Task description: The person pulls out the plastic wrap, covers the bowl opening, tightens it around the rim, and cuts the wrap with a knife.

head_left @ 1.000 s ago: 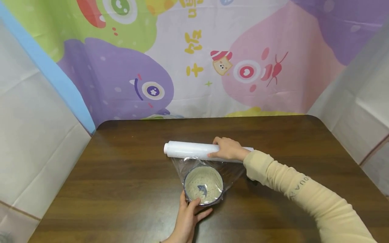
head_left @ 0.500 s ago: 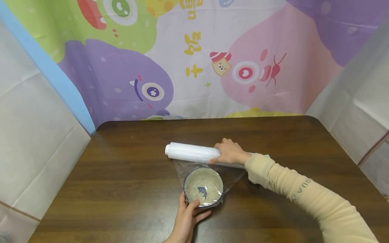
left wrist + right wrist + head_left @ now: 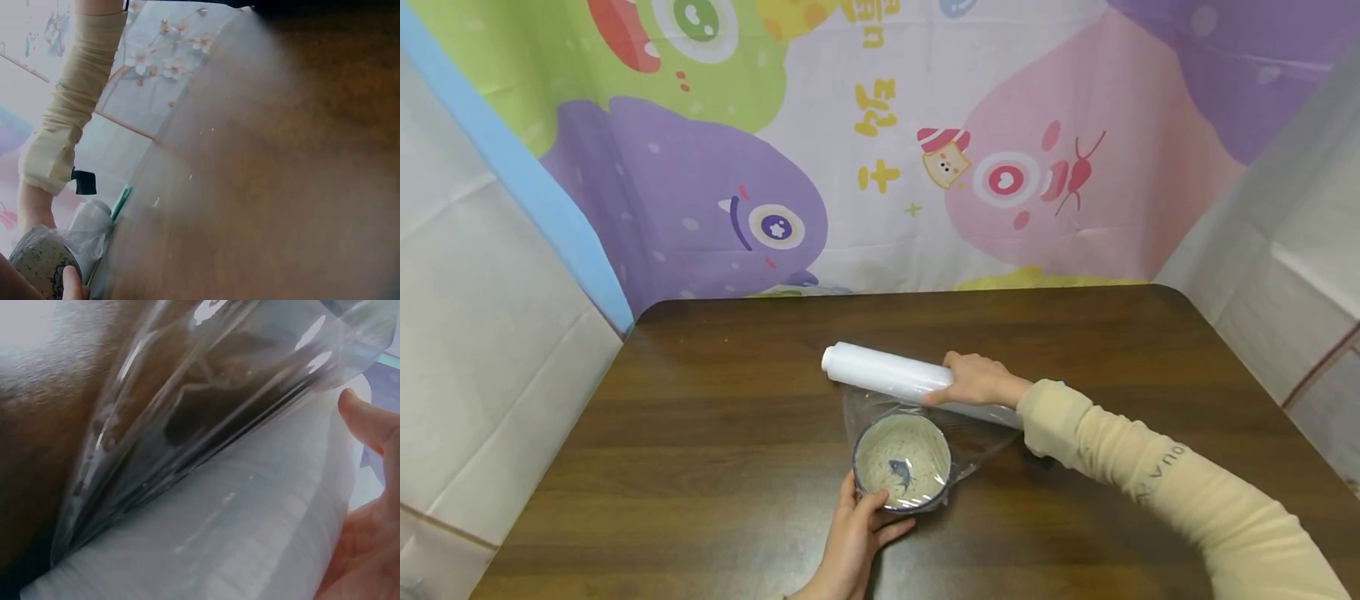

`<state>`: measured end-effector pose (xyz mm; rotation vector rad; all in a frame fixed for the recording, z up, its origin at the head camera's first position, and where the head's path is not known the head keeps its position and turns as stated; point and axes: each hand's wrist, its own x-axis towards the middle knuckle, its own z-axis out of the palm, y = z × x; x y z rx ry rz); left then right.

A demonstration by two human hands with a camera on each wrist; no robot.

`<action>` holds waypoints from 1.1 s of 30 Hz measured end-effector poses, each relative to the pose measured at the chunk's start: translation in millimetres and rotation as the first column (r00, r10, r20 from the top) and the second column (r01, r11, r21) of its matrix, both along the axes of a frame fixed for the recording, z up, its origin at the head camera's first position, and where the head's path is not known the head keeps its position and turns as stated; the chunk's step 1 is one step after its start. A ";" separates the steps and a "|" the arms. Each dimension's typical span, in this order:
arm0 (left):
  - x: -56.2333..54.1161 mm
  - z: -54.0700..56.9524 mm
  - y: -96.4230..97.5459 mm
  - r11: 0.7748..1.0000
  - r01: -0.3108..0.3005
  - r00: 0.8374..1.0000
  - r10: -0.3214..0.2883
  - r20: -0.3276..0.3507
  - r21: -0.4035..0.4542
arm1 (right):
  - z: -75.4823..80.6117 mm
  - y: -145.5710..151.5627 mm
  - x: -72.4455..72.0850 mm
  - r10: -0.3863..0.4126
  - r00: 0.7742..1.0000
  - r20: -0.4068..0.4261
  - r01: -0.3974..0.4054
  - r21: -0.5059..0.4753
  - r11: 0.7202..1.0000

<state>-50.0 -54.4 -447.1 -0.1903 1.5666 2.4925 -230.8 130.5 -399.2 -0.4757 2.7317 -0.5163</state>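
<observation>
A speckled cream bowl (image 3: 901, 446) with a blue rim and a fish picture inside stands on the table, clear cling film over its top. My left hand (image 3: 853, 529) holds its near left side, thumb over the filmed rim and fingers along the wall. Beyond the bowl, my right hand (image 3: 976, 381) grips a white roll of cling film (image 3: 883, 371) from above. From the roll, a loose sheet of film (image 3: 865, 408) runs to the bowl. Creases cross this film (image 3: 231, 369) in the right wrist view, with the roll (image 3: 219, 519) below it.
The brown wooden table (image 3: 700, 467) has rounded far corners. A cartoon-printed cloth (image 3: 880, 242) hangs behind it, with pale panels (image 3: 497, 333) at the sides. A black strap (image 3: 84, 182) shows at the right sleeve's cuff.
The roll has shifted a little to the right with my right hand and tilted, its right end nearer me. The film between roll and bowl hangs slacker. Bowl and left hand barely move.
</observation>
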 end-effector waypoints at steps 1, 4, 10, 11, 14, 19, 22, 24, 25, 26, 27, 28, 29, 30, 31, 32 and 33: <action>-0.4 0.2 -0.4 1.000 -0.001 1.000 0.001 0.002 -0.002 | 0.0 1.0 0.6 -0.006 1.000 0.004 0.006 -0.010 1.000; -2.2 0.3 -1.7 1.000 0.001 1.000 -0.001 0.006 -0.006 | 0.0 3.1 3.5 -0.027 1.000 0.009 0.027 -0.040 0.999; -3.6 0.2 -4.0 1.000 0.000 1.000 0.000 0.006 -0.021 | -2.0 5.1 6.8 -0.043 0.999 0.023 0.045 -0.081 0.996; -3.5 0.2 -4.2 1.000 0.001 1.000 0.000 0.006 -0.024 | -2.0 5.5 6.8 -0.040 0.999 0.032 0.043 -0.086 0.995; -4.0 0.5 -4.7 1.000 0.005 1.000 -0.005 0.013 -0.027 | -1.3 7.5 5.7 -0.024 0.997 0.071 0.031 -0.094 0.995; -6.9 0.9 -7.0 1.000 0.012 1.000 -0.012 0.010 -0.029 | 6.0 12.7 0.8 0.012 0.989 0.149 0.004 -0.107 0.994; -9.7 1.4 -9.4 1.000 0.015 1.000 -0.015 0.010 -0.026 | 10.6 14.0 -1.8 0.060 0.984 0.165 -0.039 -0.126 0.991; -11.2 1.8 -10.6 0.999 0.024 1.000 -0.023 0.007 -0.021 | 12.3 14.7 -2.4 0.084 0.984 0.160 -0.063 -0.131 0.989; -11.5 1.8 -10.9 0.999 0.028 1.000 -0.028 0.007 -0.018 | 12.4 14.9 -2.6 0.085 0.983 0.161 -0.064 -0.135 0.989; -11.9 1.6 -11.4 0.999 0.035 0.999 -0.035 0.007 -0.018 | 12.3 15.2 -2.5 0.089 0.983 0.163 -0.067 -0.137 0.988; -12.0 1.5 -11.9 0.999 0.039 0.999 -0.039 0.007 -0.017 | 12.4 15.7 -1.8 0.082 0.982 0.171 -0.058 -0.142 0.988; -12.2 1.1 -12.5 0.999 0.043 0.999 -0.043 0.007 -0.018 | 12.3 16.1 -1.0 0.074 0.981 0.181 -0.047 -0.150 0.988; -12.5 0.9 -13.2 0.999 0.046 0.999 -0.046 0.010 -0.019 | 11.9 16.3 -0.2 0.064 0.979 0.195 -0.033 -0.160 0.987; -12.9 0.6 -14.1 0.999 0.049 0.999 -0.049 0.014 -0.021 | 11.7 16.6 0.9 0.053 0.976 0.209 -0.018 -0.169 0.985; -13.6 0.4 -15.1 0.998 0.053 0.998 -0.052 0.018 -0.023 | 11.4 16.8 2.1 0.041 0.974 0.224 0.000 -0.179 0.984; -14.4 0.1 -16.1 0.998 0.058 0.998 -0.057 0.021 -0.027 | 11.3 17.3 3.3 0.031 0.972 0.234 0.013 -0.185 0.983; -15.2 0.1 -17.2 0.998 0.063 0.998 -0.063 0.025 -0.030 | 11.1 17.8 4.3 0.017 0.969 0.248 0.031 -0.191 0.981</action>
